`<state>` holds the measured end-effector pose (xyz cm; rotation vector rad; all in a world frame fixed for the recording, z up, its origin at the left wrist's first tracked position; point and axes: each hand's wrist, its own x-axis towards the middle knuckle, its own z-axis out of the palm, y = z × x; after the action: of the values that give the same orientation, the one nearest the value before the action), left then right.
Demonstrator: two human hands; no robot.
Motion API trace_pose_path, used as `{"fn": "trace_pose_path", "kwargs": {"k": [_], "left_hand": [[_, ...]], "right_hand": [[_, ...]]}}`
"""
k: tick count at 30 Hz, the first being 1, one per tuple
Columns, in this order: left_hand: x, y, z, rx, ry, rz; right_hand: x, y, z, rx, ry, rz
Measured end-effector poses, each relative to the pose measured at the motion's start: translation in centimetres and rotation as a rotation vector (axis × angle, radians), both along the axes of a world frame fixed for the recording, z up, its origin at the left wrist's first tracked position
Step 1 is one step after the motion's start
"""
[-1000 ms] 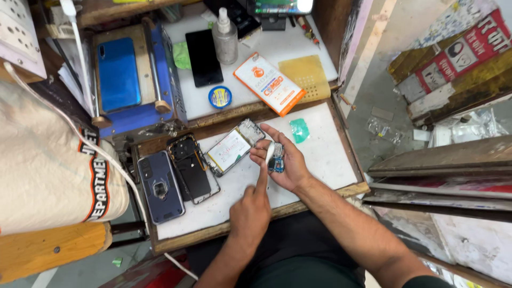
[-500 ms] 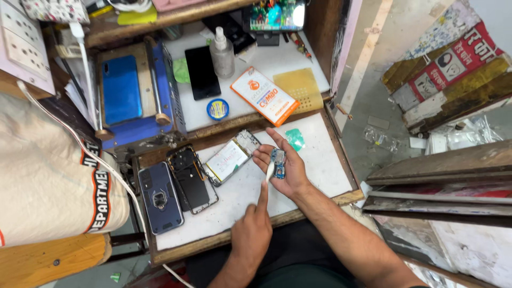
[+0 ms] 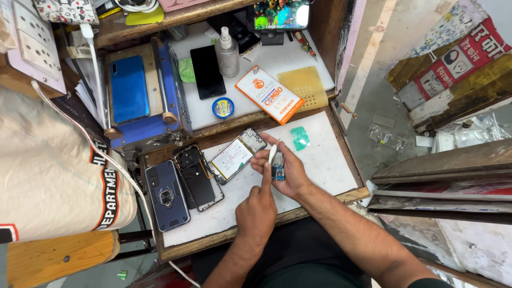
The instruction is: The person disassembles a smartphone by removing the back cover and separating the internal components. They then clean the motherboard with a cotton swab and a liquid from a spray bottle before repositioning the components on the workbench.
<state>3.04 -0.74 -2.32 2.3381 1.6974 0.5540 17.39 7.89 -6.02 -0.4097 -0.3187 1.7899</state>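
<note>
A: Centre of the frame — which hand holds the part?

B: The right hand point(image 3: 285, 173) lies palm-up just right of centre, its fingers curled around a small blue circuit board point(image 3: 277, 172). The board sits in the cupped fingers, partly hidden by them, with a thin white tool point(image 3: 271, 155) standing up from the same grasp above it.

A: And the left hand?

B: The left hand point(image 3: 257, 210) sits below and slightly left of the right, index finger stretched up so that its tip meets the lower edge of the board. The other fingers are folded in; it pinches nothing that can be seen.

A: What lies beside the grip?

B: Directly left of the right fingertips, an opened phone frame point(image 3: 236, 156) lies tilted on the white work mat point(image 3: 325, 165), its upper corner close to the fingers. Further left — a black phone back panel point(image 3: 198, 178), then a dark blue phone case with a ring holder point(image 3: 166, 194) at centre left.

A: The upper half?

B: A small green patch point(image 3: 300, 137) lies on the mat up and right of the hands. On the rear shelf: an orange-and-white packet point(image 3: 269, 94), a yellow pad point(image 3: 302, 85), a round blue tin point(image 3: 223, 108), a spray bottle point(image 3: 227, 53), a black phone point(image 3: 207, 71), and at upper left a blue phone point(image 3: 129, 89) lying on a blue machine.
</note>
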Motion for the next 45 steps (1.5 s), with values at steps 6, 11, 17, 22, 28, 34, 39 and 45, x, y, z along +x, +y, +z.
{"fn": "trace_pose_path", "kwargs": {"k": [6, 11, 17, 22, 28, 34, 39, 45], "left_hand": [[-0.1, -0.6, 0.0, -0.062, 0.074, -0.012], [0.1, -0.2, -0.2, 0.056, 0.032, -0.033], [0.3, -0.1, 0.3, -0.067, 0.058, -0.013], [0.6, 0.1, 0.3, -0.071, 0.044, -0.010], [0.3, -0.5, -0.2, -0.007, 0.067, -0.002], [0.4, -1.2, 0.5, -0.234, 0.085, -0.056], [0.5, 0.2, 0.1, -0.077, 0.047, -0.012], [0.2, -1.0, -0.6, -0.062, 0.108, -0.050]], "right_hand": [[0.3, 0.4, 0.0, -0.002, 0.008, -0.050], [0.3, 0.2, 0.3, -0.016, 0.008, -0.038], [0.0, 0.3, 0.7, -0.047, -0.019, -0.052], [0.2, 0.3, 0.4, -0.053, 0.010, -0.052], [0.0, 0.0, -0.2, -0.020, -0.007, 0.015], [0.5, 0.4, 0.1, -0.056, 0.008, -0.125], [0.2, 0.4, 0.3, -0.056, -0.023, 0.002], [0.3, 0.2, 0.2, -0.051, 0.016, -0.047]]}}
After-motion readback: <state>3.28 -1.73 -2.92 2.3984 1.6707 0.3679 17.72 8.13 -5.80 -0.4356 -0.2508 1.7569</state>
